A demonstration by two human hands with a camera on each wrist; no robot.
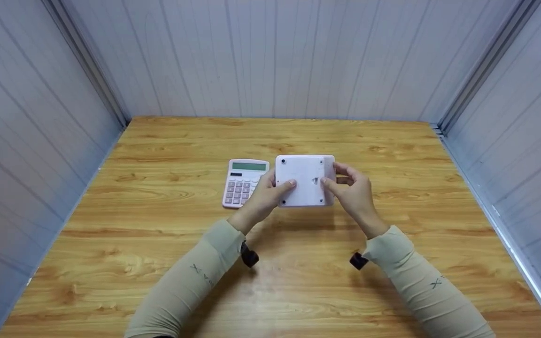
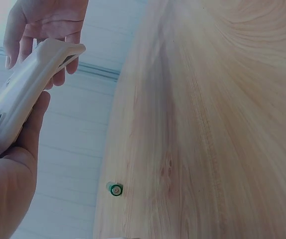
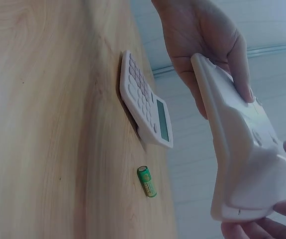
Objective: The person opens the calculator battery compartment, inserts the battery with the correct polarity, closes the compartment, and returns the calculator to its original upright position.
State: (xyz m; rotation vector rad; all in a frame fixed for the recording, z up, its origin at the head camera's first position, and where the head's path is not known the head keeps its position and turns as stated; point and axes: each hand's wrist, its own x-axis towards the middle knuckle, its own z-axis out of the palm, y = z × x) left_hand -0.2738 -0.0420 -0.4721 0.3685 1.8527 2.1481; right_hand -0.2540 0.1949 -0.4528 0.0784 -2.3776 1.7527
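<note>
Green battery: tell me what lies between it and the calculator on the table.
Nothing but bare wood: the right wrist view shows an open strip of table between the battery and the calculator.

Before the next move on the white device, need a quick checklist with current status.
1. Grip: ok. Left hand and right hand hold opposite sides of the white device.
2. Back of the device facing the head camera: ok.
3. Green battery lying on the table: ok in both wrist views; not visible in the head view.
4. Pink calculator face up on the table, apart from the battery: ok.
5. A hand free for the battery: not ok, both are on the device.
6. Battery inside the device: cannot tell, its interior isn't shown.
</note>
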